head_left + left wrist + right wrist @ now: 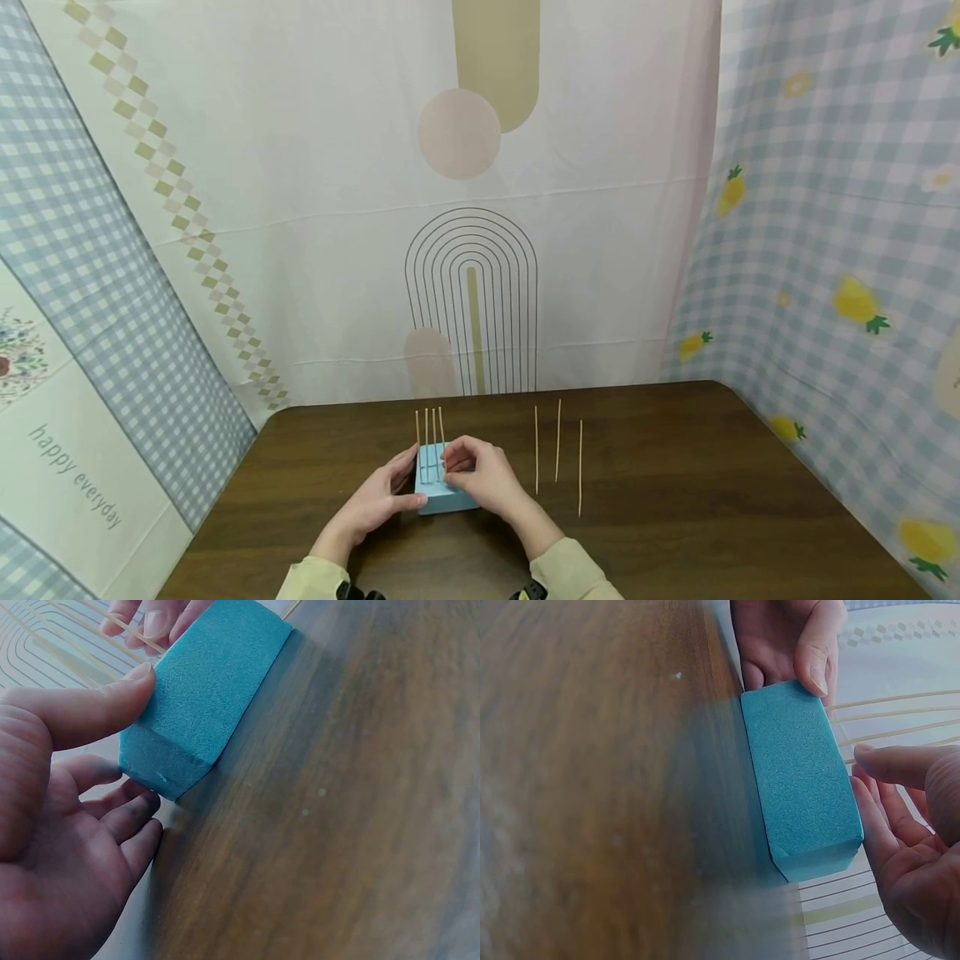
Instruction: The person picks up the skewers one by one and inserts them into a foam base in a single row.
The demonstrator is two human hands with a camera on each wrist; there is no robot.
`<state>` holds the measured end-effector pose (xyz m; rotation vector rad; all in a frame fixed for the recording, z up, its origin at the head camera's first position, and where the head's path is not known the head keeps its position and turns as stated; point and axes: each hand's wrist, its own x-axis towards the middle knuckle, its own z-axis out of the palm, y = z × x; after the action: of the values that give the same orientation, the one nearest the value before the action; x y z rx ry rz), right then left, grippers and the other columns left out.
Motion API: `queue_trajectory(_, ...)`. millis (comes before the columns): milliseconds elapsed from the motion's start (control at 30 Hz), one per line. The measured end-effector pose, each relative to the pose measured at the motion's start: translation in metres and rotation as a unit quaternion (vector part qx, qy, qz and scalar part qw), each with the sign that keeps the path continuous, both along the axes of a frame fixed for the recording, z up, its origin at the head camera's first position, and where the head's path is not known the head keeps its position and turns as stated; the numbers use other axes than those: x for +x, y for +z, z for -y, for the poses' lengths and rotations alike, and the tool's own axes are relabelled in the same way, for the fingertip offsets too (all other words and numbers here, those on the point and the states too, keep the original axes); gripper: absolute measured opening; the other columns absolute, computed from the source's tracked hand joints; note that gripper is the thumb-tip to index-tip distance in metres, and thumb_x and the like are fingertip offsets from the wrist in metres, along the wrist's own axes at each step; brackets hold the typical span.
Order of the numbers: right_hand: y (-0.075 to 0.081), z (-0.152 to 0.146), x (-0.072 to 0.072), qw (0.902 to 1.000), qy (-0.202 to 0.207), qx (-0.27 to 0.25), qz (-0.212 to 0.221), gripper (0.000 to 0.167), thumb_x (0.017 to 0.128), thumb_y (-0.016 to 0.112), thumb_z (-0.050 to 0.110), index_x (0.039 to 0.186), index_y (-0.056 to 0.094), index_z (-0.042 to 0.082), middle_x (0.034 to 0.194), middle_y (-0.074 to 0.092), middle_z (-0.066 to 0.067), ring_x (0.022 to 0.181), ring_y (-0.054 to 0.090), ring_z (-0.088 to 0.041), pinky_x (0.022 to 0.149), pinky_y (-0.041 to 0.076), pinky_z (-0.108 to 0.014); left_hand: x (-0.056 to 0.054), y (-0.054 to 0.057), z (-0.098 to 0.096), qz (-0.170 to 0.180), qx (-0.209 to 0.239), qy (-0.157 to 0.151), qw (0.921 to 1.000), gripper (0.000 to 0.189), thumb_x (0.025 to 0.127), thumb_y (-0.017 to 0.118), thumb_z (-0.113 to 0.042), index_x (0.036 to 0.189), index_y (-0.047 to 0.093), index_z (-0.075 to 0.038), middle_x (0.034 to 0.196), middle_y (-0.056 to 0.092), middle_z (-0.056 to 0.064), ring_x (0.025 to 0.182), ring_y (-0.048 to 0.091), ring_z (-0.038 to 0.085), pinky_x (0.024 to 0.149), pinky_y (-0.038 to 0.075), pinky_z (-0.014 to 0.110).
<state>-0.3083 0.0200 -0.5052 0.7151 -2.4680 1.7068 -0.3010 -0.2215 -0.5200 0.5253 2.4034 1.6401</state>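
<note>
A light blue foam-like block (450, 502) sits on the table with several thin wooden sticks (427, 425) standing upright in its top. My left hand (377, 495) grips the block's left end; in the left wrist view the thumb presses its upper edge and the fingers curl against the end face. Over the block's right part is my right hand (483, 477), its thumb and index finger pinching the rightmost standing stick (441, 421) low down, close to the top surface. The right wrist view shows the block's blue side (799, 765) and that pinch; the stick's lower tip is hidden.
Three loose sticks (580, 467) lie spaced apart on the dark wooden table (675, 500), right of the block. A patterned cloth (337, 292) hangs behind the table, and a checked cloth (825, 250) hangs at the right.
</note>
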Motion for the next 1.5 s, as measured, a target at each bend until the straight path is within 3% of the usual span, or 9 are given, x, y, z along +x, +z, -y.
queue_trajectory(133,0.001,-0.001,-0.001,0.9999,0.008,-0.008,0.01,0.024,0.09,0.083,-0.002,0.107,0.073,0.011,0.099,0.075,0.001,0.09,0.071,-0.012,0.081,0.059,-0.028,0.0,0.0,0.001,-0.002,0.0,0.0,1.0,0.093,0.094,0.082,-0.013,0.166,0.026,0.006,0.173,0.022,0.028,0.157,0.024,0.049,0.125,0.023,0.061)
queue_trajectory(467,0.009,-0.017,0.005,0.9934,0.052,-0.06,0.083,0.036,0.089,0.081,-0.005,0.123,0.071,0.002,0.111,0.073,-0.011,0.102,0.072,-0.028,0.086,0.062,-0.035,0.0,0.0,0.002,-0.003,-0.011,-0.007,0.9999,0.094,0.095,0.082,-0.014,0.167,0.025,0.005,0.172,0.022,0.029,0.157,0.025,0.049,0.125,0.024,0.062)
queue_trajectory(667,0.011,-0.043,0.005,0.9928,0.07,-0.033,0.092,0.035,0.092,0.082,0.002,0.125,0.07,-0.001,0.114,0.074,-0.013,0.1,0.071,-0.022,0.086,0.059,-0.032,0.003,-0.003,0.002,0.002,-0.01,-0.005,0.9999,0.094,0.094,0.082,-0.013,0.167,0.025,0.006,0.172,0.022,0.03,0.156,0.025,0.05,0.124,0.025,0.061)
queue_trajectory(900,0.012,-0.089,0.0,0.9913,0.083,0.012,0.102,0.037,0.094,0.081,0.003,0.129,0.068,-0.001,0.118,0.072,-0.016,0.103,0.071,-0.023,0.085,0.059,-0.034,0.004,-0.003,0.003,-0.002,-0.014,-0.005,0.9999,0.094,0.094,0.082,-0.014,0.167,0.025,0.005,0.172,0.022,0.03,0.156,0.026,0.05,0.124,0.024,0.061)
queue_trajectory(1033,0.01,-0.121,-0.006,0.992,0.068,0.022,0.104,0.04,0.094,0.08,0.002,0.131,0.066,-0.004,0.119,0.071,-0.022,0.102,0.072,-0.024,0.083,0.06,-0.035,0.005,-0.003,0.002,-0.003,-0.012,-0.007,0.9999,0.094,0.095,0.082,-0.014,0.167,0.024,0.006,0.172,0.022,0.03,0.156,0.026,0.05,0.124,0.024,0.061)
queue_trajectory(1233,0.007,-0.164,-0.014,0.9926,0.025,-0.004,0.119,0.044,0.095,0.076,-0.002,0.134,0.06,-0.012,0.122,0.067,-0.03,0.103,0.072,-0.027,0.085,0.062,-0.04,0.006,-0.005,0.0,0.003,-0.015,-0.007,0.9999,0.094,0.095,0.082,-0.015,0.167,0.024,0.005,0.172,0.021,0.031,0.156,0.025,0.051,0.124,0.025,0.062)
queue_trajectory(1500,0.007,-0.194,-0.023,0.99,-0.05,-0.003,0.132,0.042,0.093,0.078,-0.001,0.129,0.061,-0.012,0.124,0.068,-0.028,0.109,0.07,-0.03,0.088,0.063,-0.043,0.001,-0.001,0.0,-0.006,-0.018,0.001,0.9998,0.095,0.094,0.082,-0.014,0.167,0.026,0.004,0.172,0.023,0.029,0.156,0.027,0.049,0.124,0.025,0.061)
